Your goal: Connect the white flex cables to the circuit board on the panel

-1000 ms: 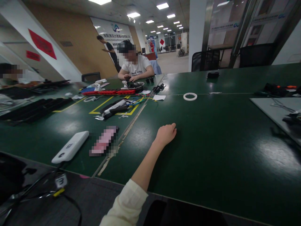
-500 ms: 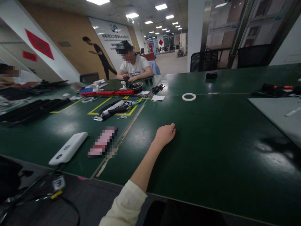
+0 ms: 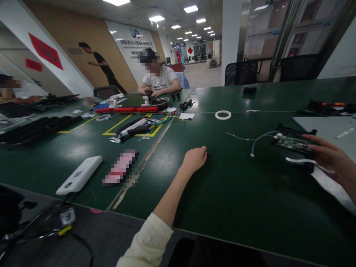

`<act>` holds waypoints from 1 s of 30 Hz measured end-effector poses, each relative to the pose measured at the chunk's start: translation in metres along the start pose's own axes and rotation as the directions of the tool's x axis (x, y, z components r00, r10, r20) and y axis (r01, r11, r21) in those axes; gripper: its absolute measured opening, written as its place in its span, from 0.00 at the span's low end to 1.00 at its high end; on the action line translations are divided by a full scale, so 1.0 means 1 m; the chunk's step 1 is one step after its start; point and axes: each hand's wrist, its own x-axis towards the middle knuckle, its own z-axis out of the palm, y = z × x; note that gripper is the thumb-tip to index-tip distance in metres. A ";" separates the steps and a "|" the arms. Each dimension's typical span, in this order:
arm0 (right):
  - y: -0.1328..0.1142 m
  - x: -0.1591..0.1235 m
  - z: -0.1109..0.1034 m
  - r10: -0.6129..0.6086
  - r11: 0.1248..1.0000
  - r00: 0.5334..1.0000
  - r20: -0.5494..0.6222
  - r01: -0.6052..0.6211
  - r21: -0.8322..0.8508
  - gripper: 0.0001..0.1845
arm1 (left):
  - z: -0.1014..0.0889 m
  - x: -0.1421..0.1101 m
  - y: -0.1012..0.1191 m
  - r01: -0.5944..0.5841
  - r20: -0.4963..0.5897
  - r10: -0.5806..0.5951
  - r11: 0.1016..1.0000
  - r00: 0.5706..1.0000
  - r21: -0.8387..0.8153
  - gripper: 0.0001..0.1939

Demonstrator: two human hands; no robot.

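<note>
My right hand [image 3: 330, 154] is in from the right edge, its fingers closed around the near end of a circuit board [image 3: 293, 142] set in a black plastic frame. Thin grey wires [image 3: 257, 139] with small connectors trail from the board to the left. Below it hangs a white flat cable [image 3: 300, 161]. On the green table rests my left hand [image 3: 195, 158], curled into a loose fist with no object showing in it. The undersides of its fingers are hidden.
White tape roll [image 3: 223, 119] lies beyond my left hand. To the left are a blurred-out phone [image 3: 121, 168] and a white power bank [image 3: 80, 175]. Wires and a black pouch [image 3: 136, 128] lie farther off. Across the table [image 3: 236, 207] sits a person [image 3: 160, 78]; a grey board [image 3: 328, 129] is at right.
My right hand has come into view from the right, holding the circuit board with its wires. My left hand has stayed put. A person in the background has moved left.
</note>
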 end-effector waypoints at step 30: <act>-0.039 -0.048 0.108 -0.119 0.983 0.721 0.682 -0.010 0.181 0.33 | 0.002 0.003 0.050 0.216 0.243 0.247 0.129 0.938 -0.968 0.27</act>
